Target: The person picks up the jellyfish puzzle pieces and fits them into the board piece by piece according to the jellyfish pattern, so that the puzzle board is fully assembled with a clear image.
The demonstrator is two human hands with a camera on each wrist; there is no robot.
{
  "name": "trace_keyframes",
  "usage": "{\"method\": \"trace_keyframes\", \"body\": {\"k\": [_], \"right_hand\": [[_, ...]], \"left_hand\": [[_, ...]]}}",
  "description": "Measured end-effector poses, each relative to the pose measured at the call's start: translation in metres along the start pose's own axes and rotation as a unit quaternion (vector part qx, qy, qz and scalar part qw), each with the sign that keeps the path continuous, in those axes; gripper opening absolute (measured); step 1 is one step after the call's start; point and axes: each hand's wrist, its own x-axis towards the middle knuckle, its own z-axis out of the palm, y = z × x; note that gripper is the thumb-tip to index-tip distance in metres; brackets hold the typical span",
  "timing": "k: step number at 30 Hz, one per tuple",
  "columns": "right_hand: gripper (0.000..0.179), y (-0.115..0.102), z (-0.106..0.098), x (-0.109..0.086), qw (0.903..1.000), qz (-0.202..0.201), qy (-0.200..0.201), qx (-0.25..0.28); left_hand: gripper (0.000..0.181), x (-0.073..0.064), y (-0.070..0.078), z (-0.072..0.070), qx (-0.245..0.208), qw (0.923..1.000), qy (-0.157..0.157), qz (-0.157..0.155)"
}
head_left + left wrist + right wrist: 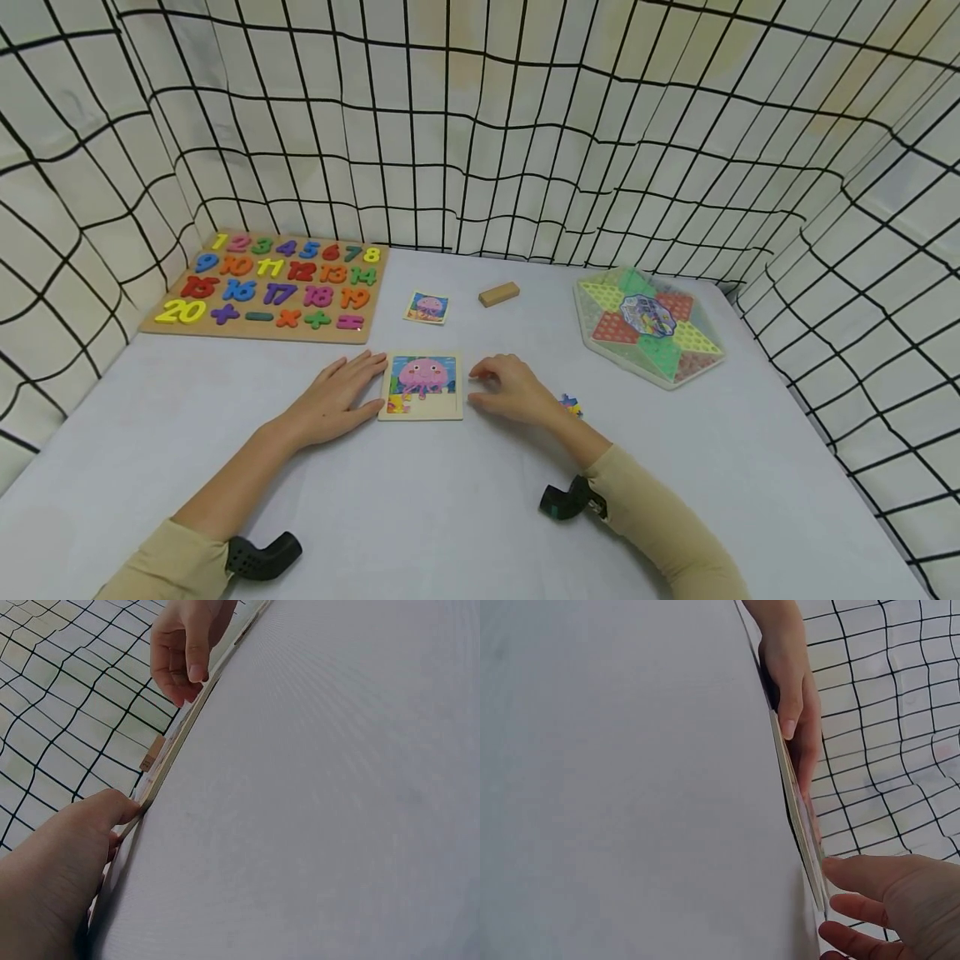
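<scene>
A square wooden jigsaw puzzle (422, 408) with a pink jellyfish picture lies on the white table; its lower part shows bare wood right of a yellow corner. Against the puzzle's left edge rests my left hand (333, 400), fingers extended and thumb at the lower corner. My right hand (513, 390) hovers just off the right edge, fingers loosely bent, holding nothing that I can see. Beside the right wrist lie colourful puzzle pieces (571, 406), partly hidden by the arm. In the right wrist view the right fingers (855, 874) are parted near the board's edge.
A number board (262, 331) stands at the back left. Behind the puzzle lie a small jellyfish picture card (427, 307) and a wooden block (498, 294). A hexagonal Chinese checkers box (648, 325) sits at the right. Black netting (465, 125) encloses the table's back and sides.
</scene>
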Motion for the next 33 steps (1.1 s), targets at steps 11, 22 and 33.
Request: {"method": "trace_keyframes", "body": {"k": [11, 22, 33], "right_hand": [[0.034, 0.025, -0.017, -0.024, 0.9997, 0.019, 0.015, -0.007], [0.036, 0.046, -0.027, -0.045, 0.9996, 0.014, 0.023, -0.009], [0.021, 0.050, -0.036, -0.059, 0.9998, -0.003, 0.007, -0.019]], "left_hand": [[0.063, -0.001, 0.001, 0.001, -0.010, 0.9999, 0.003, 0.000], [0.063, -0.001, 0.001, 0.000, -0.008, 1.0000, 0.004, -0.002], [0.064, -0.001, 0.000, 0.000, -0.008, 1.0000, 0.005, -0.001]]}}
